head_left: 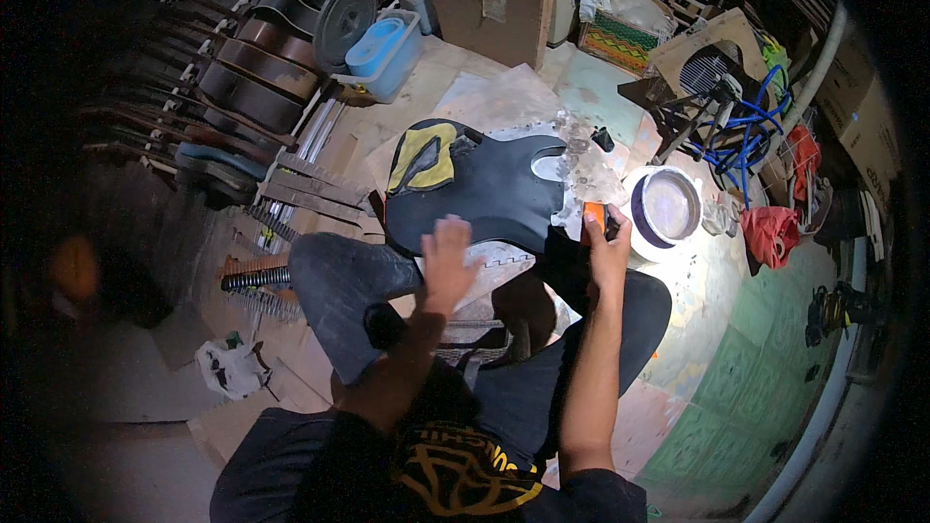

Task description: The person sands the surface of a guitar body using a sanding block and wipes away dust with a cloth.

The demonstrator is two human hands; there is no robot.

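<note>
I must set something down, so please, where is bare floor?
Green tiled floor is mostly bare between the right knee and pale pipe. Crowded beyond the white bucket with blue hose and red bag; at left with guitars.

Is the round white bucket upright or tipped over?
The bucket is upright: its open top faces up, showing the inside.

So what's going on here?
A seated person's right hand holds a small orange-and-black object. Their open left hand is at the near edge of a black guitar-shaped body; whether it touches is unclear. A yellow-and-grey piece lies on the body, and a round white tub stands nearby.
</note>
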